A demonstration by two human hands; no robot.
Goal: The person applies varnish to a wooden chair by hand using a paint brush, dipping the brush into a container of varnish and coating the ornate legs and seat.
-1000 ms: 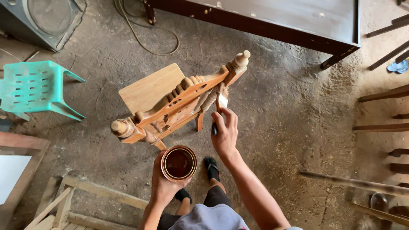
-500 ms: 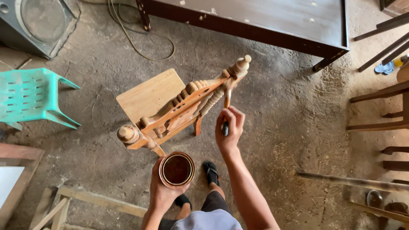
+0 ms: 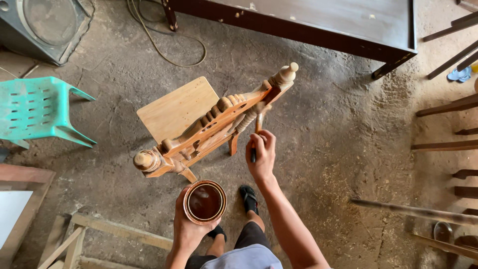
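Dusty concrete floor (image 3: pixel 323 149), sawdust to the right; dark tabletop (image 3: pixel 318 20) at far side, turquoise plastic chair (image 3: pixel 35 114) far left. Centre: wooden chair (image 3: pixel 199 124) with turned spindles, tipped so its rail faces up, likely for reach. Left hand (image 3: pixel 186 229), grip closed around a round can of dark finish (image 3: pixel 204 201), held level near the work. Right hand (image 3: pixel 261 154) pinches a brush (image 3: pixel 256 132) against a spindle.

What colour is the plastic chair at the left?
Turquoise green plastic chair, slotted seat; the head view shows it.
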